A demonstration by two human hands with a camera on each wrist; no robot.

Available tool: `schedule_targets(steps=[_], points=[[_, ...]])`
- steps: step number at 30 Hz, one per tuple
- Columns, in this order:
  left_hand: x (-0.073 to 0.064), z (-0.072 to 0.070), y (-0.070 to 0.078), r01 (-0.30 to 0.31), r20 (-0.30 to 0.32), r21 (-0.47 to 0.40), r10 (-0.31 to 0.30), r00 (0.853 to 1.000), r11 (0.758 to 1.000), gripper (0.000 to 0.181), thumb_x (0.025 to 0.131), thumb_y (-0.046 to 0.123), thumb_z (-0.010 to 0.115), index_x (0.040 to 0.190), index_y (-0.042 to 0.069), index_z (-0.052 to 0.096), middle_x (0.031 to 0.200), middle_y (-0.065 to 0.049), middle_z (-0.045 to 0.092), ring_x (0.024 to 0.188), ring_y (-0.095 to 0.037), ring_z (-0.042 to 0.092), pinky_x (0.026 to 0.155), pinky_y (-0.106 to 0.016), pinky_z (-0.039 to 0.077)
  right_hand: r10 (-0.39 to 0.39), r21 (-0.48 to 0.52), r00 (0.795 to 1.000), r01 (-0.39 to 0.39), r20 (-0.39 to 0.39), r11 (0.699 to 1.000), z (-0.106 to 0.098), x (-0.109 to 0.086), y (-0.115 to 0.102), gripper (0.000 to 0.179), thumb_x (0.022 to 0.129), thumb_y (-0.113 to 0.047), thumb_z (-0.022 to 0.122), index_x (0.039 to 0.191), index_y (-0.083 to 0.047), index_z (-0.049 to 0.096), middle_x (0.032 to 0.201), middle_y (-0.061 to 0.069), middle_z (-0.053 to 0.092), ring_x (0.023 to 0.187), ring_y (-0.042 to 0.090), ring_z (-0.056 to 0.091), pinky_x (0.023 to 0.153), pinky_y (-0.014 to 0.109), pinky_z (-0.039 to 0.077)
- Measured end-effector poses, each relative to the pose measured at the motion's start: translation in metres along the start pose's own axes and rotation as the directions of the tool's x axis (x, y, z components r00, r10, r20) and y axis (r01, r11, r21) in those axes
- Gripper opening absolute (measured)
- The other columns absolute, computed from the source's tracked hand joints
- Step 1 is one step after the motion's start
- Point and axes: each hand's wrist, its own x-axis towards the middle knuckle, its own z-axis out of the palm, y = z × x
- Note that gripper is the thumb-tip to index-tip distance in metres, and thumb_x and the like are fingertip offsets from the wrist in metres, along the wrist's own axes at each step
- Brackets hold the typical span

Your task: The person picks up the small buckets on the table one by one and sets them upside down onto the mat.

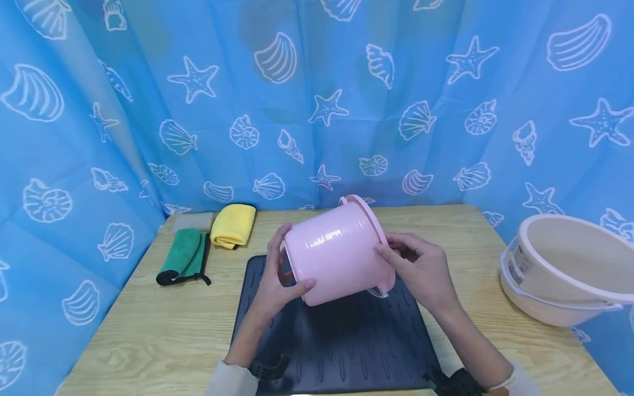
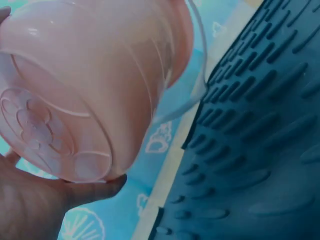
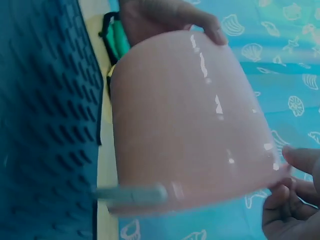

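Observation:
A pink plastic bucket (image 1: 337,250) is held on its side in the air over a black ribbed mat (image 1: 342,352). Its mouth faces right and its base faces left. My left hand (image 1: 277,280) grips the base end, thumb along the near side. At the rim, my right hand (image 1: 421,267) pinches the edge between thumb and fingers. In the left wrist view, the base shows a raised flower pattern (image 2: 37,122), and the bucket's handle (image 2: 202,65) hangs off the rim. The bucket's inside is hidden.
On the wooden table's left lie a folded green cloth (image 1: 183,253), a folded yellow cloth (image 1: 234,224) and a flat grey piece (image 1: 193,221). A beige bucket (image 1: 540,264) with a handle stands at the right. A blue shell-patterned curtain (image 1: 317,110) surrounds the table.

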Motion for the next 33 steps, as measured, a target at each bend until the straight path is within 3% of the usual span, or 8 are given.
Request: schedule_targets(steps=[4, 9, 13, 18, 22, 33], points=[[-0.004, -0.012, 0.006, 0.015, -0.017, 0.002, -0.015, 1.000, 1.000, 0.100, 0.079, 0.028, 0.082, 0.157, 0.036, 0.019, 0.158, 0.007, 0.026, 0.142, -0.032, 0.035, 0.095, -0.061, 0.047, -0.051, -0.084, 0.995, 0.058, 0.085, 0.995, -0.004, 0.002, -0.002, 0.029, 0.093, -0.026, 0.073, 0.119, -0.012, 0.074, 0.105, -0.002, 0.071, 0.087, 0.012, 0.063, 0.074, 0.018, 0.052], [-0.010, -0.029, 0.016, 0.032, -0.030, 0.011, -0.031, 0.999, 0.999, 0.099, 0.080, 0.021, 0.081, 0.157, 0.035, 0.020, 0.157, 0.007, 0.027, 0.141, -0.033, 0.036, 0.095, -0.062, 0.047, -0.144, -0.163, 0.981, 0.165, 0.132, 0.973, -0.012, 0.001, -0.004, 0.023, 0.094, -0.024, 0.073, 0.115, -0.016, 0.074, 0.097, -0.011, 0.068, 0.083, 0.009, 0.058, 0.068, 0.020, 0.048], [-0.016, -0.049, 0.025, 0.032, -0.056, 0.042, -0.029, 0.998, 0.999, 0.100, 0.079, 0.013, 0.080, 0.157, 0.035, 0.022, 0.156, 0.007, 0.027, 0.140, -0.034, 0.035, 0.093, -0.061, 0.049, -0.251, -0.223, 0.949, 0.292, 0.192, 0.930, -0.015, -0.001, -0.001, 0.021, 0.091, -0.017, 0.075, 0.112, -0.016, 0.074, 0.093, -0.015, 0.065, 0.080, 0.006, 0.056, 0.066, 0.021, 0.048], [-0.023, -0.070, 0.037, 0.053, -0.087, 0.009, -0.052, 0.995, 0.999, 0.100, 0.080, 0.004, 0.075, 0.158, 0.035, 0.022, 0.154, 0.005, 0.029, 0.136, -0.035, 0.040, 0.087, -0.045, 0.055, -0.324, -0.250, 0.906, 0.391, 0.271, 0.886, -0.017, -0.009, 0.007, 0.023, 0.088, -0.013, 0.077, 0.111, -0.015, 0.075, 0.095, -0.012, 0.067, 0.080, 0.004, 0.059, 0.064, 0.023, 0.050], [-0.033, -0.084, 0.048, 0.066, -0.119, -0.020, -0.068, 0.991, 0.998, 0.099, 0.080, -0.003, 0.071, 0.159, 0.032, 0.022, 0.154, 0.003, 0.029, 0.130, -0.036, 0.042, 0.082, -0.037, 0.057, -0.341, -0.258, 0.886, 0.426, 0.314, 0.867, -0.020, -0.016, 0.013, 0.026, 0.087, -0.010, 0.078, 0.112, -0.014, 0.075, 0.100, -0.008, 0.068, 0.085, 0.007, 0.064, 0.065, 0.025, 0.053], [-0.054, -0.120, 0.078, 0.101, -0.182, 0.019, -0.096, 0.979, 0.995, 0.093, 0.084, -0.005, 0.063, 0.159, 0.032, 0.023, 0.154, -0.002, 0.030, 0.121, -0.029, 0.048, 0.080, -0.030, 0.057, -0.269, -0.332, 0.866, 0.423, 0.420, 0.843, -0.029, -0.033, 0.027, 0.026, 0.086, -0.011, 0.079, 0.111, -0.015, 0.075, 0.105, -0.004, 0.067, 0.092, 0.013, 0.067, 0.068, 0.027, 0.056]])
